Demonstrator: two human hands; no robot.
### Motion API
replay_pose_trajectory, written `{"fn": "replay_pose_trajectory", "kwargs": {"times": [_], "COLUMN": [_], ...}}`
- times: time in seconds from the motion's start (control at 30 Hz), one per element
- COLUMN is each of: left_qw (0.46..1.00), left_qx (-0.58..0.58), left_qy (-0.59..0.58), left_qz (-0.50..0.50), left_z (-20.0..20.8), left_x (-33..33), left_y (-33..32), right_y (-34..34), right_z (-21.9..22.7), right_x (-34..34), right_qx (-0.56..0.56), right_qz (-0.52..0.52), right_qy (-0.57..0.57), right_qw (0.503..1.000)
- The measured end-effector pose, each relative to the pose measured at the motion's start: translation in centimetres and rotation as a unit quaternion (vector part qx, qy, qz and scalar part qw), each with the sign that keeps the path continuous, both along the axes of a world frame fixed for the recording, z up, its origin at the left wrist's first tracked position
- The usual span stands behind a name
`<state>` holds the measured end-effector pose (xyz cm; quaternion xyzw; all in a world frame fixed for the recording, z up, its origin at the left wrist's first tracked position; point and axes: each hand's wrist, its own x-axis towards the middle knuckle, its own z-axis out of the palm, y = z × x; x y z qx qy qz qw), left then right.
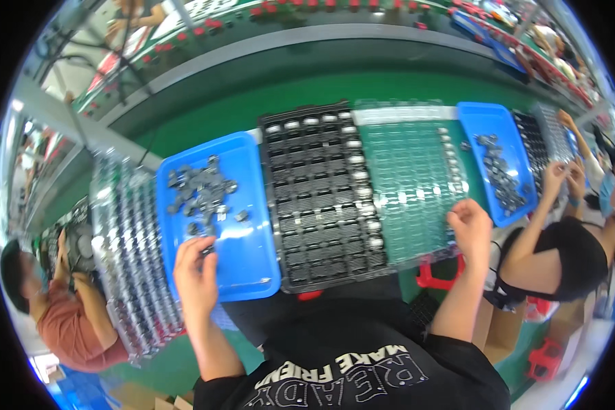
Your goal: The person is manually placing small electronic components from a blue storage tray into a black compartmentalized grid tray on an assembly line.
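Observation:
Over the near left part of a blue tray (255, 205), my left hand (197, 273) pinches a small dark part (207, 251) between thumb and fingers. Loose dark grey and silvery parts (201, 188) of the same size lie heaped in that tray. My right hand (471, 229) is held with curled fingertips pressed together, beside the right edge of a transparent plastic tray (410, 225). What those fingers hold, if anything, is hidden. A column of small parts (451, 160) fills the transparent tray's right side. Between both trays lies a black compartment tray (314, 205) with light pieces along its top row and right column.
On the left stand transparent trays (126, 253) with rows of dark parts, next to a seated person (75, 307). At right, another person (560, 253) works by a second blue tray (495, 164) of loose parts. A grey rail (307, 41) crosses behind the green bench (225, 102).

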<state>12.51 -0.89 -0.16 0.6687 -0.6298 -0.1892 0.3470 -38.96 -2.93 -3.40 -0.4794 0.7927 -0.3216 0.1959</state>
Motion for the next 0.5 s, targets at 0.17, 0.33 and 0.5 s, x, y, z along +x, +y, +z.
{"fn": "replay_pose_trajectory", "kwargs": {"times": [0.17,0.33,0.5], "left_qw": [0.907,0.799,0.703], "left_qx": [0.043,0.028,0.039], "left_qy": [0.417,0.600,0.710], "left_qz": [0.034,-0.015,-0.022], "left_z": [-2.1,-2.3,-2.0], "left_x": [0.1,-1.8,-2.6], "left_y": [0.5,0.5,0.2], "right_y": [1.0,1.7,1.7], "right_z": [-2.0,-2.7,-1.6], "right_x": [-1.8,-3.5,-3.3], "right_qx": [-0.043,-0.048,-0.017], "right_qz": [0.069,0.128,0.126], "right_qy": [0.033,0.016,-0.003], "right_qw": [0.996,0.990,0.992]}}
